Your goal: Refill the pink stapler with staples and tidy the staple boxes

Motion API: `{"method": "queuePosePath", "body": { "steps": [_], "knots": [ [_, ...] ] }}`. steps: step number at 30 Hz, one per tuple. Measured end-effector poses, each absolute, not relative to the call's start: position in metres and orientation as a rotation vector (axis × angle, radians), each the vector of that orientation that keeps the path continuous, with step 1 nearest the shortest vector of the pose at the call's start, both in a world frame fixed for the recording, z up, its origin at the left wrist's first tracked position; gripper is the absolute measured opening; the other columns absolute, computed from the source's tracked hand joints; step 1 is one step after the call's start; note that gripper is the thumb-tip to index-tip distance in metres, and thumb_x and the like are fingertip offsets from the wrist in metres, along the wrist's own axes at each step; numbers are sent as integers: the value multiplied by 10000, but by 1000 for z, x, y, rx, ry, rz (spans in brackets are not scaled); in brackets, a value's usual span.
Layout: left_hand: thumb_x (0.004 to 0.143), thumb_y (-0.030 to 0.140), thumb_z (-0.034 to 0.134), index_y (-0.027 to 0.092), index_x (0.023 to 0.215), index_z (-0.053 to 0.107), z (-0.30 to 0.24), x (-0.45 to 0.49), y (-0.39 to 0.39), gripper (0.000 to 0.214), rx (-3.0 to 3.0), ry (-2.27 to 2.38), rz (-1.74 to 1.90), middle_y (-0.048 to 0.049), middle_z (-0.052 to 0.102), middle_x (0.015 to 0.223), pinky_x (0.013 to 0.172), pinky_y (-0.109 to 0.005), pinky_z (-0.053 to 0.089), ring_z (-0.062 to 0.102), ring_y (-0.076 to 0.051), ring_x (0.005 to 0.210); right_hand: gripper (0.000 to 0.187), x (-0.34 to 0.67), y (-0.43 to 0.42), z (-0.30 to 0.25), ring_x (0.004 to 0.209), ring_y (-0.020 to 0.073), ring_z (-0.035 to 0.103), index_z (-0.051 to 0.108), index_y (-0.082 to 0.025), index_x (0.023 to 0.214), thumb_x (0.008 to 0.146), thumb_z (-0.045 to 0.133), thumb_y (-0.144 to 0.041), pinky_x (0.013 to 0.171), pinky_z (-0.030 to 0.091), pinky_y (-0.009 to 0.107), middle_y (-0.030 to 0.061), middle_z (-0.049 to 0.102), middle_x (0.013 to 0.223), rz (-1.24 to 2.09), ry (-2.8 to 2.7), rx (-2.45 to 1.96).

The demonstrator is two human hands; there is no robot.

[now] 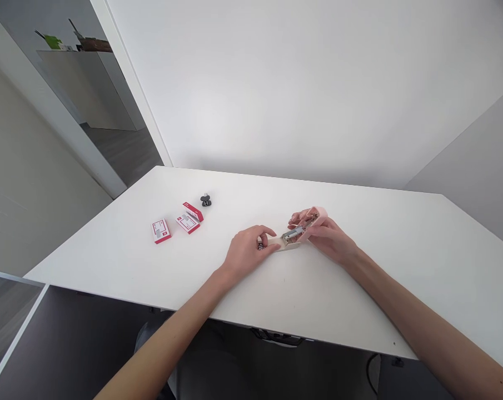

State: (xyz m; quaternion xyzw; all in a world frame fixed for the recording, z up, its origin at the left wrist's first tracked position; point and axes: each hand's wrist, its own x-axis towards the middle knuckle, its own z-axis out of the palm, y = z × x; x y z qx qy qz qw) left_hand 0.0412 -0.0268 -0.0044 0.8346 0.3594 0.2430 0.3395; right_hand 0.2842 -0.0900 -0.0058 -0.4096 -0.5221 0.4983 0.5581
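Note:
A small pink stapler (299,230) lies hinged wide on the white table (401,261), its metal staple channel showing. My right hand (324,233) grips the lifted pink top of the stapler, fingers curled round it. My left hand (249,250) rests on the table at the stapler's near end, fingers curled and pinching its base; something small and dark sits between its fingertips, too small to name. Two red and white staple boxes lie to the left: a closed one (161,230) and one with its lid up (189,219).
A small black object (205,200) stands behind the boxes. The table's front edge runs close to my forearms, with cables under it. A white wall rises behind the table. A doorway and a cabinet with items on top are at the far left.

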Motion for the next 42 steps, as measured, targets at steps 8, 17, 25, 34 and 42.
{"method": "queuePosePath", "body": {
  "steps": [8,17,25,34,42],
  "knots": [
    [959,341,643,258,1018,690,-5,31,-20,112,2255,1181,770,1,681,862,696,-330,427,619,-197,813,376,304,-86,-7,1179,311,675,704,-304,1111,814,833,-495,1042,532,509,64,687,1222,1099,-1153,-1203],
    [1020,331,564,249,1115,671,-5,14,-16,165,2489,1202,1027,-84,655,1120,1011,-456,439,572,-281,1098,565,309,-88,-9,1259,321,661,688,-337,1262,775,868,-561,982,569,461,65,672,1327,1029,-1247,-1382],
    [946,477,618,215,1294,600,5,-91,10,436,2447,1746,1142,-172,529,1416,1146,-572,349,434,-393,1352,494,300,-92,-7,1129,276,698,724,-291,1221,839,806,-594,1071,529,502,72,725,1200,981,-1261,-1430],
    [859,665,632,213,1523,423,15,-160,24,829,2239,1786,614,-170,583,1475,1139,-578,390,474,-406,1398,462,300,-89,-14,1150,271,702,728,-280,1149,863,769,-640,1098,560,507,68,731,1197,1008,-1139,-1365],
    [946,703,530,221,1414,489,26,-152,20,673,1629,1555,1204,-143,673,1396,1043,-437,523,649,-262,1250,444,302,-86,-18,1147,268,704,737,-290,1141,860,781,-630,1108,556,511,60,731,1181,1018,-1111,-1363]
  ]
}}
